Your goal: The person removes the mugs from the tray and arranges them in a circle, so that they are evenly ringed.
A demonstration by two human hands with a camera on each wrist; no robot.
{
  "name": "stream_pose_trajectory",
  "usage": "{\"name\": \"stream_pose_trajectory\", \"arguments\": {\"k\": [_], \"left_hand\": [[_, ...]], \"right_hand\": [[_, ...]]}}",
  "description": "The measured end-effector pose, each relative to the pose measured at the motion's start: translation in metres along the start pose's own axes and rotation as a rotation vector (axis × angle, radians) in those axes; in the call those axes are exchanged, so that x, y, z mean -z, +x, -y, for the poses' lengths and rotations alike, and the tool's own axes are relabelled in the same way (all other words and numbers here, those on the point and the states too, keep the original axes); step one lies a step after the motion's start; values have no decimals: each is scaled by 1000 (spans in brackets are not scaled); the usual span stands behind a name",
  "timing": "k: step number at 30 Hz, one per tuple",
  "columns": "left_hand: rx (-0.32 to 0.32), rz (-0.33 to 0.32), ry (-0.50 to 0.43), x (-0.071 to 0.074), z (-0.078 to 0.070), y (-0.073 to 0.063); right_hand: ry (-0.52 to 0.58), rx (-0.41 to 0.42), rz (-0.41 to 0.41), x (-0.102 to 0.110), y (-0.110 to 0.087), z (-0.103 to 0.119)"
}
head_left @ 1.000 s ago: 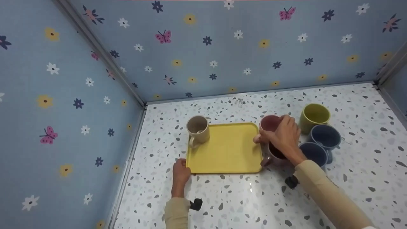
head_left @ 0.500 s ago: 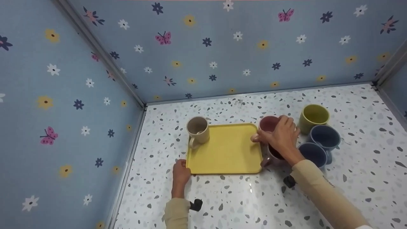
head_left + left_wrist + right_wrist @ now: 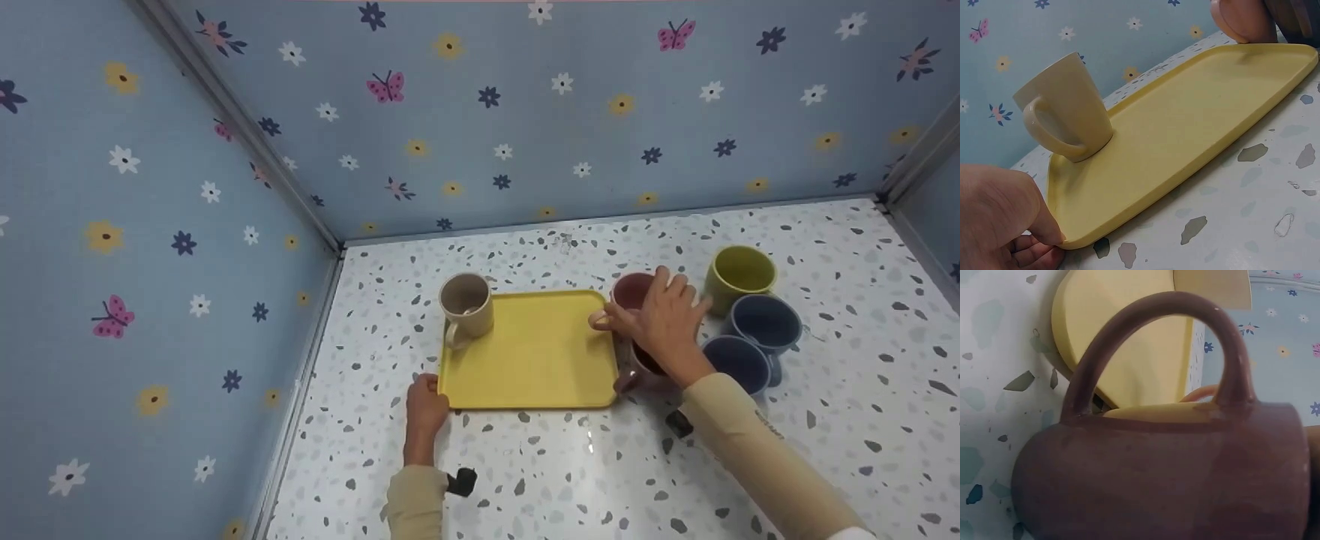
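Note:
A yellow tray (image 3: 529, 352) lies on the speckled counter, with a beige mug (image 3: 466, 304) standing on its far left corner. My left hand (image 3: 426, 403) pinches the tray's near left corner; the left wrist view shows the hand (image 3: 1010, 219) curled at the tray (image 3: 1185, 129) rim, near the beige mug (image 3: 1067, 107). My right hand (image 3: 660, 322) reaches over a near maroon mug (image 3: 637, 371). It holds a far maroon mug (image 3: 632, 289) just off the tray's right edge, thumb left and spread fingers right. The near maroon mug (image 3: 1157, 467) fills the right wrist view.
To the right stand an olive mug (image 3: 741, 274) and two blue mugs (image 3: 766, 322) (image 3: 739, 361) close together. Flowered blue walls (image 3: 525, 112) close the counter at the back and both sides. Open counter (image 3: 585, 465) lies in front of the tray.
My right hand's fingers have spread out from a tighter curl over the far maroon mug. The mug, the tray and my left hand have stayed put.

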State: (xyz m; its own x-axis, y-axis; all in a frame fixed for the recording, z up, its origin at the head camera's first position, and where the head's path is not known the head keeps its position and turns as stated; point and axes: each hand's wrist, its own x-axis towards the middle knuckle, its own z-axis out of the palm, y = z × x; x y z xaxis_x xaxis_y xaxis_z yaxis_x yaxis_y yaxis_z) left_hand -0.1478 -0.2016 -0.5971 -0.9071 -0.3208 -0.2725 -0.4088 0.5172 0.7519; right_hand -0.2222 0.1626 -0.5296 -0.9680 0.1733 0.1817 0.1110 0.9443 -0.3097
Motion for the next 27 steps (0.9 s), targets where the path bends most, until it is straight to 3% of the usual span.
{"name": "stream_pose_trajectory", "arguments": {"k": [12, 27], "left_hand": [[17, 3, 32, -1, 0, 1], [18, -2, -2, -1, -1, -1]], "right_hand": [[-57, 18, 63, 8, 2, 0], [-97, 3, 50, 6, 4, 2]]}}
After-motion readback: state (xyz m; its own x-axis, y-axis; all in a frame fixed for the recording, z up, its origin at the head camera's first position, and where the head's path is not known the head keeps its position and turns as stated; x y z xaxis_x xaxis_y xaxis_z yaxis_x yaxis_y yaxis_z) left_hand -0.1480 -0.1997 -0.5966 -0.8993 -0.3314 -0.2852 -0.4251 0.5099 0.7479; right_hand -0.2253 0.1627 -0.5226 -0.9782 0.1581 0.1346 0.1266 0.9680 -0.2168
